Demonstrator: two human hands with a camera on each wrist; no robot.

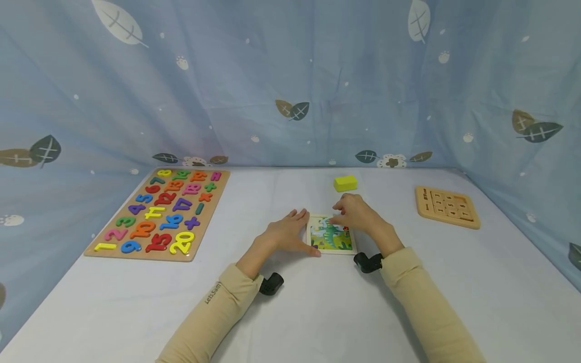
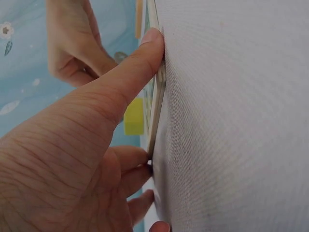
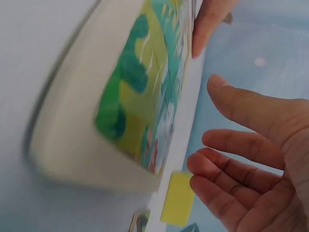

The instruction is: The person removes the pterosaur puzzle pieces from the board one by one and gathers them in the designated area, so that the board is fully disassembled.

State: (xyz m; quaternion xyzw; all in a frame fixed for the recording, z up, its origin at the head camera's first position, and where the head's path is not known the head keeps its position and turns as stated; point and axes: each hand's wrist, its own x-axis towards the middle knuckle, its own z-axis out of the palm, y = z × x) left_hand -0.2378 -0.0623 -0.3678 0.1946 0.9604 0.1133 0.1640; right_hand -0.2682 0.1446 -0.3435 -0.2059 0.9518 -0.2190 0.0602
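A small dinosaur picture puzzle in a pale wooden frame lies flat on the table between both hands. My left hand touches it, the thumb on the near edge and the fingers extended along the left side. In the left wrist view the frame edge runs between thumb and fingertips. Over the puzzle's far right part hovers my right hand. The right wrist view shows its fingers loosely bent, apart from the puzzle, with nothing between them.
A yellow block stands behind the puzzle. To the left lies a wooden number board with colourful numerals and signs. A wooden number-tile board is at the right. A blue patterned curtain hangs behind the white table.
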